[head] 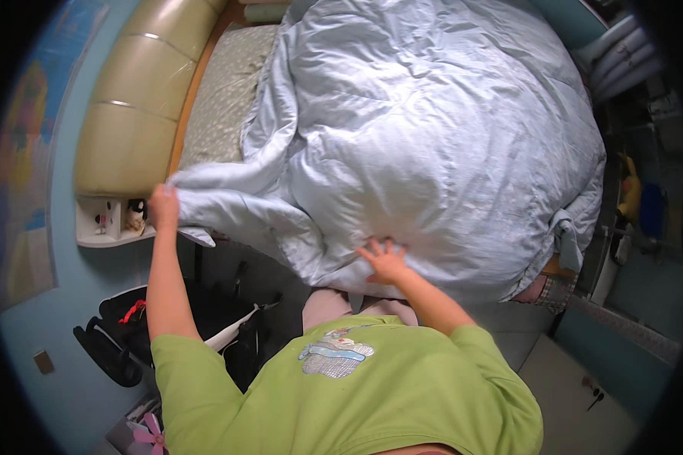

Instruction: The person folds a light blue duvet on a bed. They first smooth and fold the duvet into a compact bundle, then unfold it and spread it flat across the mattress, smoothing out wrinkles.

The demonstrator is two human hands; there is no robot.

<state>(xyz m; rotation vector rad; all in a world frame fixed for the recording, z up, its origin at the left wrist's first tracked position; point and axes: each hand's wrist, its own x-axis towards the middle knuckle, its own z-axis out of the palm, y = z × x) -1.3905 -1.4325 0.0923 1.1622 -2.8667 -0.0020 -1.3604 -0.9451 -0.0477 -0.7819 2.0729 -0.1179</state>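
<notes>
A large pale blue duvet (432, 142) lies wrinkled and puffed over the bed. My left hand (164, 209) is closed on its near left corner, pulled out towards the headboard. With fingers spread, my right hand (384, 263) lies on the duvet's near edge, in front of my legs. Part of a patterned light green pillow (227, 96) shows between the headboard and the duvet. At the lower right corner of the bed, a knotted or bunched bit of cloth (566, 239) hangs down.
A padded beige headboard (134, 114) runs along the left wall, with a small white shelf (114, 227) holding small items below. A black chair or bag-like object (119, 318) stands at lower left, near a pink fan (149, 435). Dark shelving with mixed items stands at right.
</notes>
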